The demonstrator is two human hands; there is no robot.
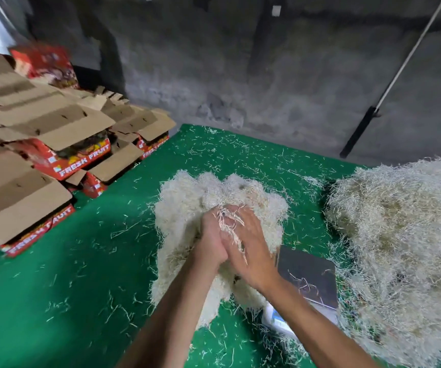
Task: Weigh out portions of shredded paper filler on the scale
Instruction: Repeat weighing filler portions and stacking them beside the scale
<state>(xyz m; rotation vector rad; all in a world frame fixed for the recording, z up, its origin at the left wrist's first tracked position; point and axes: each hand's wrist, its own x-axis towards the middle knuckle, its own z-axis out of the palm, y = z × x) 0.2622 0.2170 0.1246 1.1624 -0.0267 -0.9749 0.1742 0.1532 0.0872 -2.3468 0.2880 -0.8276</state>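
Left hand: the left hand [211,243] presses into a bundle of shredded paper [187,205], fingers curled into the strands and gripping it.
Right hand: the right hand [248,248] lies against the left hand, fingers spread over the same bundle and bent into it; loose strands drape across the fingers [236,221].
Bundle position: it bulges beyond the fingertips and hangs below both wrists, just left of the scale.
Scale: the scale [309,274] sits just right of the right wrist, its dark plate carrying only a few stray strands; the bundle's edge overlaps its left side.
Large heap: a big heap of shredded paper [399,235] lies right of the fingers, beyond the scale and touching its far side.
Boxes: stacked red fruit boxes [62,166] with open brown flaps stand well to the left of the fingers.
Pole: a white pole with a black end [389,86] leans on the wall beyond and right of the fingertips.
Hidden: the scale's front is covered by the right forearm and strands; its display cannot be read. Palms are buried in the bundle.
Blur: the upper boxes are smeared.
Surface: a green mat [81,288] littered with loose strands.
Room: a rough grey concrete wall [240,75] behind.
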